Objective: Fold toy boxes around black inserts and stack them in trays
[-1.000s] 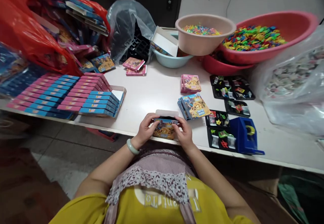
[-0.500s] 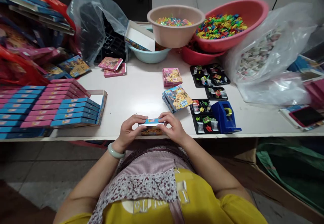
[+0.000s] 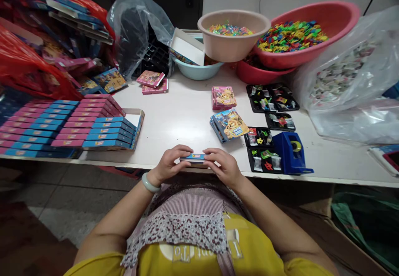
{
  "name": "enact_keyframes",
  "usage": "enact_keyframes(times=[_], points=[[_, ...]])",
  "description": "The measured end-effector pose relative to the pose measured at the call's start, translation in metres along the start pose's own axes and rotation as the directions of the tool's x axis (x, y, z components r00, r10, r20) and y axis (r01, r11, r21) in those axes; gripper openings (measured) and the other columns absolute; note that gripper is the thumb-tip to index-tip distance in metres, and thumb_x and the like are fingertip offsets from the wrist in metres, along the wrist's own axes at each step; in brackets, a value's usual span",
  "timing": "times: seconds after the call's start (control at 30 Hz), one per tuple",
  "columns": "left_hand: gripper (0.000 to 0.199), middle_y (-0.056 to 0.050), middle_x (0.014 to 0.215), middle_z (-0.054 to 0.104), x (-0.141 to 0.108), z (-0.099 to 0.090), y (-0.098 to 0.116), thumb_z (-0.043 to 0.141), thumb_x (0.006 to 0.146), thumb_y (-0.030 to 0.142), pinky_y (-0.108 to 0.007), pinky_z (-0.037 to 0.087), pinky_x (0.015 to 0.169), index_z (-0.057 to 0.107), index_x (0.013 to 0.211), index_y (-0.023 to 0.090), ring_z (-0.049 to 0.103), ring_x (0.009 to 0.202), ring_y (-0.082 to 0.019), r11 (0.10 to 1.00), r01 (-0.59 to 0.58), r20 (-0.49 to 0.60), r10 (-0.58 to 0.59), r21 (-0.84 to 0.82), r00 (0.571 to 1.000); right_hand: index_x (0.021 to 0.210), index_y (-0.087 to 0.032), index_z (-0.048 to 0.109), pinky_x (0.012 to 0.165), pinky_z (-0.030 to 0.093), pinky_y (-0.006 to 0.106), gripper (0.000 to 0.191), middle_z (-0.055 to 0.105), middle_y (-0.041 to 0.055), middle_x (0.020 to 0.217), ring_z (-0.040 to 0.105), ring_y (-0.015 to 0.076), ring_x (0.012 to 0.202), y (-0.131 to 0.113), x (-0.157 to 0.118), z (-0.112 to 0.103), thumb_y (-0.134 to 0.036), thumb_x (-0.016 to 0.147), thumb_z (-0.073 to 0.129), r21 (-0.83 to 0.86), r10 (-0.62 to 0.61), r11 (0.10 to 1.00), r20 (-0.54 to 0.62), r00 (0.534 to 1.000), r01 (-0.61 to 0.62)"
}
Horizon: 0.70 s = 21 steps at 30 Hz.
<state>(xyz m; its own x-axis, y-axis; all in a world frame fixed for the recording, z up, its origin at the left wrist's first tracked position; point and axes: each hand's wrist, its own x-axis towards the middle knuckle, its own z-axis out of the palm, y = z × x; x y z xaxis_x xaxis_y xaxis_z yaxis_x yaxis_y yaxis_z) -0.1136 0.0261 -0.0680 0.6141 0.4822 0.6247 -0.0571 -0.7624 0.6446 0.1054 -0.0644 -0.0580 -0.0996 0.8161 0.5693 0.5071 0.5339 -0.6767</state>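
Note:
Between my two hands, at the front edge of the table, is a small blue box (image 3: 195,156), its narrow side facing up. My left hand (image 3: 173,162) pinches its left end and wears a pale green bangle (image 3: 150,183) at the wrist. The fingers of my right hand (image 3: 223,167) are closed on the box's right end. Just beyond the hands lies a small stack of blue boxes (image 3: 231,124), with a stack of pink boxes (image 3: 224,97) behind it.
Rows of pink and blue boxes (image 3: 75,130) fill the left. Black trays (image 3: 264,153) and a blue tape dispenser (image 3: 288,153) stand right. Behind are a beige bowl (image 3: 233,45), a red basin (image 3: 339,18), a pale blue bowl (image 3: 198,71) and plastic bags (image 3: 346,76).
The view has shifted, so the table's things appear farther right. The box's patterned face below its blue side shows less now. Both hands still hold it.

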Motion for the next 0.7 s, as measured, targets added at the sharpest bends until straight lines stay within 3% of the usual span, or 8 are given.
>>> enact_keyframes(times=[0.1,0.27,0.37,0.47,0.53,0.6,0.63,0.7], points=[[0.038,-0.012,0.113,0.069,-0.012,-0.005,0.000,0.062,0.090,0.016,-0.031,0.060,0.080,0.056,0.127,0.023,0.068,0.102,-0.018,0.986,-0.112,0.077,0.103,0.121,0.992,0.121,-0.029,0.059,0.083,0.060,0.034,0.031,0.070,0.0081,0.118,0.069,0.0180,0.104,0.006,-0.015,-0.003,-0.018,0.092,0.060,-0.041,-0.155,0.987,0.055,0.986,0.158],[0.034,-0.010,0.114,0.069,-0.017,-0.008,0.001,0.059,0.091,0.014,-0.028,0.061,0.077,0.060,0.123,0.025,0.069,0.099,-0.016,0.962,-0.116,0.041,0.110,0.246,0.993,0.126,-0.032,0.053,0.085,0.059,0.037,0.039,0.068,0.0072,0.122,0.067,0.0181,0.109,0.013,-0.023,0.014,-0.013,0.093,0.056,-0.062,-0.111,0.992,0.001,0.994,0.111],[0.030,-0.009,0.109,0.070,-0.012,-0.007,0.003,0.063,0.090,0.016,-0.030,0.061,0.081,0.062,0.118,0.024,0.069,0.099,-0.017,0.991,0.062,-0.016,-0.060,0.119,0.998,0.119,-0.030,0.054,0.090,0.057,0.038,0.030,0.068,0.0069,0.118,0.066,0.0177,0.108,0.008,-0.018,0.031,-0.014,0.093,0.053,-0.009,-0.008,1.000,-0.106,0.994,0.007],[0.031,-0.006,0.100,0.069,-0.003,0.002,0.001,0.069,0.087,0.021,-0.028,0.059,0.079,0.061,0.116,0.021,0.068,0.092,-0.016,0.963,0.265,-0.136,-0.268,-0.040,0.954,0.118,-0.028,0.056,0.093,0.055,0.036,0.026,0.064,0.0087,0.126,0.061,0.0185,0.118,0.005,-0.012,0.032,-0.020,0.094,0.053,0.066,0.133,0.990,-0.117,0.984,-0.126],[0.025,-0.004,0.098,0.067,0.004,0.012,-0.002,0.069,0.085,0.019,-0.026,0.057,0.079,0.064,0.110,0.021,0.066,0.092,-0.014,0.962,0.264,-0.204,-0.273,-0.072,0.940,0.124,-0.028,0.055,0.087,0.056,0.033,0.031,0.058,0.0095,0.135,0.057,0.0198,0.123,0.007,-0.014,0.012,-0.026,0.093,0.056,0.084,0.225,0.972,-0.090,0.970,-0.218],[0.019,-0.003,0.099,0.065,0.009,0.023,-0.005,0.068,0.085,0.014,-0.027,0.055,0.081,0.066,0.102,0.022,0.064,0.096,-0.014,0.977,0.207,-0.249,-0.213,-0.050,0.945,0.123,-0.028,0.058,0.082,0.056,0.032,0.031,0.059,0.0093,0.132,0.059,0.0208,0.118,0.010,-0.025,-0.028,-0.031,0.092,0.056,0.020,0.326,0.945,-0.153,0.933,-0.327],[0.020,-0.002,0.100,0.065,0.011,0.027,-0.007,0.068,0.085,0.011,-0.028,0.055,0.082,0.067,0.101,0.023,0.064,0.097,-0.014,0.983,0.179,-0.264,-0.180,-0.026,0.948,0.119,-0.027,0.061,0.081,0.055,0.033,0.028,0.063,0.0088,0.123,0.061,0.0208,0.111,0.012,-0.034,-0.054,-0.032,0.093,0.055,-0.043,0.376,0.918,-0.228,0.898,-0.395],[0.027,-0.002,0.101,0.064,0.012,0.034,-0.010,0.067,0.084,0.007,-0.029,0.054,0.082,0.067,0.104,0.024,0.063,0.097,-0.014,0.990,0.135,-0.270,-0.120,0.037,0.955,0.110,-0.023,0.066,0.083,0.054,0.036,0.024,0.065,0.0094,0.109,0.063,0.0221,0.100,0.018,-0.057,-0.108,-0.034,0.092,0.052,-0.202,0.455,0.790,-0.438,0.775,-0.578]])
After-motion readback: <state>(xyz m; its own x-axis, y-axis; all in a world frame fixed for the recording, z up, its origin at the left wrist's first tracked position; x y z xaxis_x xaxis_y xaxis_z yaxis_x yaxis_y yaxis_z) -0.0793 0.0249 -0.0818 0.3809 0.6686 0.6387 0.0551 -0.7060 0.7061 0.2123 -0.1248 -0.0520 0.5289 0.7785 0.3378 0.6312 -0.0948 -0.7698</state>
